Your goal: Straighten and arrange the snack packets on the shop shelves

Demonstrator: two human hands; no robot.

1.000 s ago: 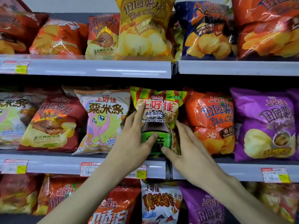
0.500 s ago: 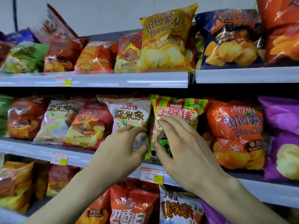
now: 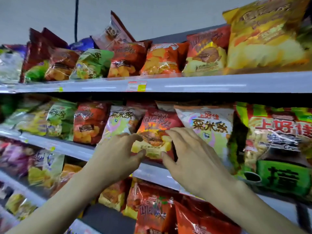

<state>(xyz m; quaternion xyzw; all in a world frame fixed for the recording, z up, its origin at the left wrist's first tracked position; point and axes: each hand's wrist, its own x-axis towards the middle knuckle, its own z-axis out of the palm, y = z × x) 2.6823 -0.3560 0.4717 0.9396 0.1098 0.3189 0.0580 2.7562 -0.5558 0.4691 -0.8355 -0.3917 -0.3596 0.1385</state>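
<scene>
My two bare forearms reach up from the bottom of the view toward shop shelves crowded with snack packets. Under my wrists, on the lowest shelf in view, stands a red packet [image 3: 155, 215] with blurred print.

My left hand [image 3: 116, 157] and right hand [image 3: 190, 159] meet on either side of one red potato chip packet [image 3: 155, 130], which stands on the middle shelf [image 3: 76, 147]. My left hand pinches its lower left edge, thumb on the front and fingers curled at the side. My right hand closes on its right edge, thumb at the lower corner and fingers curved over the side.

Touching the red packet on the right is a pale corn stick packet [image 3: 207, 132], whose edge overlaps it. Beyond that stands a green striped prawn cracker packet [image 3: 278, 141]. On the left, a second pale corn stick packet [image 3: 118, 122] sits partly behind the red one. Past it are a dark red packet [image 3: 89, 122] and green and yellow packets [image 3: 55, 119], which are too blurred to read.

Higher and farther back, the upper shelf [image 3: 202, 85] carries a price label [image 3: 136, 86] on its front rim. A crowded row of packets stands on it, some tilted, ending at the far right in a large yellow potato chip packet [image 3: 266, 34]. A grey wall [image 3: 152, 10] rises behind everything.
</scene>
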